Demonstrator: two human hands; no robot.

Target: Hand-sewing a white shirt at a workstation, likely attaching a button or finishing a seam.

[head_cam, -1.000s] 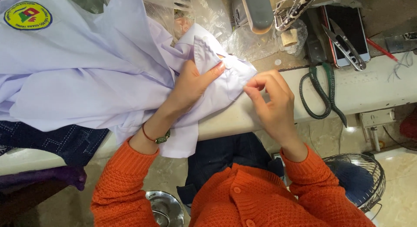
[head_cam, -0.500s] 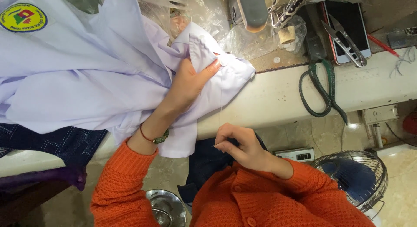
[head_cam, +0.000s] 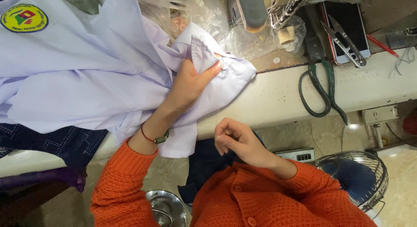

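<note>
Up on the cream table edge [head_cam: 282, 101], the left hand [head_cam: 189, 81] pinches the pale white cloth shirt [head_cam: 87, 75]. Its one white round button [head_cam: 224, 65] shows. Lower, the right hand [head_cam: 236, 138] curls, fingertips pinched on thin thread. One green-handled pair of scissors [head_cam: 319, 90] lies nearby.

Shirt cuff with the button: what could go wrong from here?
The right hand is drawn back from the cuff with fingers pinched, and a thin thread seems to run up to the button; a hard tug could snap it or pucker the cloth. The left hand pins the cuff close to the button, so a needle, not visible here, could prick the thumb.
</note>
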